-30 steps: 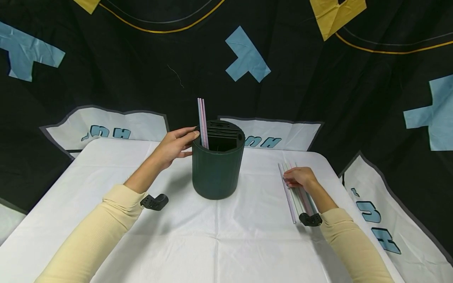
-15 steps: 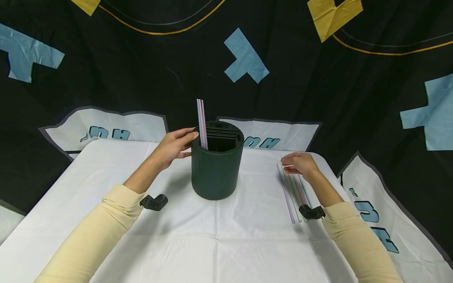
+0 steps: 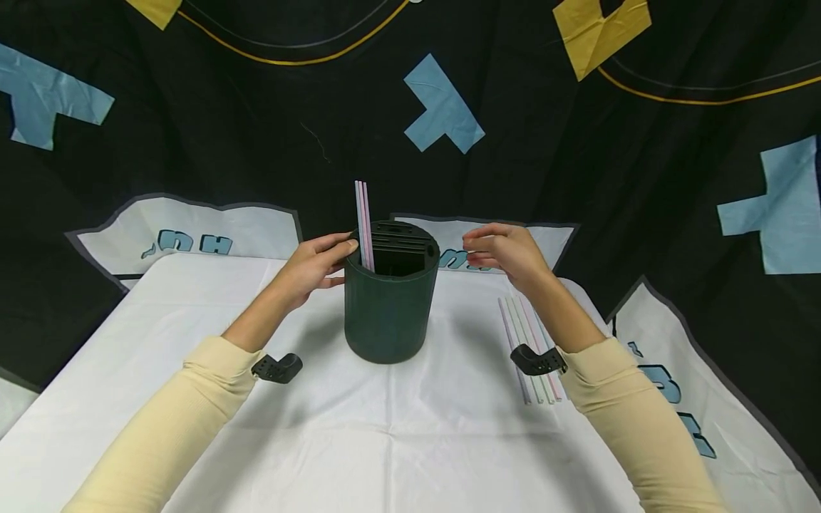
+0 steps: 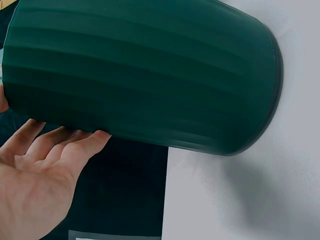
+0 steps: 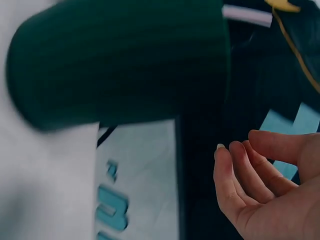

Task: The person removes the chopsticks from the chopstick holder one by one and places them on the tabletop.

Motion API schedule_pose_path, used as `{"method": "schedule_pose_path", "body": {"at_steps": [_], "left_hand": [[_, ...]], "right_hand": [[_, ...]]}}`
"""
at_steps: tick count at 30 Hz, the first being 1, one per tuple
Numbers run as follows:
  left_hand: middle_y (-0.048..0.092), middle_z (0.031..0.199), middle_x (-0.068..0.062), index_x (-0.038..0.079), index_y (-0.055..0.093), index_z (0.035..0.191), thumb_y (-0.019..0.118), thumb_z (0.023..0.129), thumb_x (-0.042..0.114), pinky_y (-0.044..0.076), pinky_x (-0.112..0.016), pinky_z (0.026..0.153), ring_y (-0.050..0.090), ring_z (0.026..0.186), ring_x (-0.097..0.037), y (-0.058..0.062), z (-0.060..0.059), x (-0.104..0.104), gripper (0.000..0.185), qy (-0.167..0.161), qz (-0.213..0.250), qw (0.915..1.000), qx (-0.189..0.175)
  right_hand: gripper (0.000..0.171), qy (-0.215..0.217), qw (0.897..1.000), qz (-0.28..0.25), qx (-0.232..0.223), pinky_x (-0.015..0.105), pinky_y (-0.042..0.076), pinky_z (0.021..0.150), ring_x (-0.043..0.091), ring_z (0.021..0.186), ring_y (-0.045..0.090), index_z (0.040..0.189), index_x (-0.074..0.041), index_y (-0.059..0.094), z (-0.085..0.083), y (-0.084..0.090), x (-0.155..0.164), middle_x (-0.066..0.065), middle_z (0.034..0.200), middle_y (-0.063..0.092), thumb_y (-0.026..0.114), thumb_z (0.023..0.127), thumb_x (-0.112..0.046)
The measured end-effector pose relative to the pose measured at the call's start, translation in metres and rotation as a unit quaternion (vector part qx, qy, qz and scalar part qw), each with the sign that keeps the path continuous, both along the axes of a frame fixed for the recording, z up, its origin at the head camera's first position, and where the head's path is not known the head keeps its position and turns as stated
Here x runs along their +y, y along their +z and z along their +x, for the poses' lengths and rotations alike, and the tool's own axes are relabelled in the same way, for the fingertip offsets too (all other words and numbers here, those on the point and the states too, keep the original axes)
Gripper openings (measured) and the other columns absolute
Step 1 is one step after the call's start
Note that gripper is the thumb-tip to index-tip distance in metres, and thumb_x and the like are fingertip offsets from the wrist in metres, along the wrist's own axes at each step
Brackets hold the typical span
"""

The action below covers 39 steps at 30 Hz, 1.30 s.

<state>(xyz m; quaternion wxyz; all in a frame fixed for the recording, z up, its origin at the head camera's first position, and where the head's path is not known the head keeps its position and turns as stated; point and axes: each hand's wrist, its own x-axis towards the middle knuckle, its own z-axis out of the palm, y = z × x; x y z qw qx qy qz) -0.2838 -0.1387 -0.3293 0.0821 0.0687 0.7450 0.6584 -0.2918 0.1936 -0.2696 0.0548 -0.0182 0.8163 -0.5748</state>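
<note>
A dark green utensil holder (image 3: 388,317) with a slotted black top stands upright on the white-covered table. Several pale straws (image 3: 364,228), pink and bluish, lean in its left side and stick up above the rim. My left hand (image 3: 306,267) grips the holder's left side, thumb near the rim and fingers (image 4: 85,146) against the wall. My right hand (image 3: 505,253) is raised to the right of the holder, apart from it, fingers loosely bent towards it. Nothing shows between those fingers in the right wrist view. More straws (image 3: 513,349) lie side by side on the table below my right forearm.
The white cloth (image 3: 308,442) covers the table, whose far edge lies behind the holder. A black backdrop (image 3: 256,128) with blue and yellow patches hangs beyond. A black wrist device (image 3: 537,360) sits at the right cuff, another (image 3: 277,368) at the left.
My right hand has left the straws on the table, rising and moving left towards the holder. My left hand and the holder have stayed in place.
</note>
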Motion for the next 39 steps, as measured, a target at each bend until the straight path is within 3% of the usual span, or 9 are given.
{"method": "schedule_pose_path", "body": {"at_steps": [8,20,33,39], "left_hand": [[0.052,0.152,-0.014,0.012,0.042,0.155,0.060,0.102,0.037,0.054,-0.049,0.101,0.053,0.138,-0.034,-0.001,-0.001,-0.002,0.062,0.002,0.003,1.0000,-0.001],[0.052,0.152,-0.013,0.011,0.043,0.155,0.060,0.102,0.037,0.054,-0.048,0.101,0.053,0.138,-0.034,-0.001,0.000,-0.002,0.061,-0.002,0.004,1.0000,-0.001],[0.052,0.151,-0.014,0.010,0.042,0.154,0.058,0.103,0.038,0.053,-0.049,0.102,0.052,0.138,-0.034,-0.001,0.000,-0.002,0.061,-0.006,0.004,1.0000,-0.003],[0.052,0.151,-0.015,0.011,0.042,0.155,0.057,0.103,0.039,0.053,-0.049,0.102,0.052,0.139,-0.034,0.000,0.000,-0.001,0.061,-0.007,-0.003,1.0000,-0.003]], "right_hand": [[0.026,0.047,0.998,-0.040,0.025,0.027,0.061,0.087,0.020,0.090,0.071,0.118,0.001,0.068,0.006,0.020,-0.051,0.011,0.111,0.070,0.068,0.097,-0.015],[0.017,0.092,0.994,-0.051,0.034,0.032,0.062,0.087,0.030,0.101,0.073,0.108,0.001,0.073,0.005,0.024,-0.106,0.015,0.113,0.071,0.070,0.094,-0.007],[0.016,0.102,0.994,-0.040,0.027,0.034,0.061,0.092,0.034,0.108,0.071,0.107,0.001,0.073,-0.001,0.014,-0.128,0.013,0.110,0.069,0.071,0.094,-0.008],[0.015,0.101,0.994,-0.015,0.043,0.035,0.059,0.094,0.028,0.104,0.070,0.106,-0.003,0.074,-0.001,0.009,-0.130,0.010,0.110,0.070,0.072,0.093,-0.011]]}}
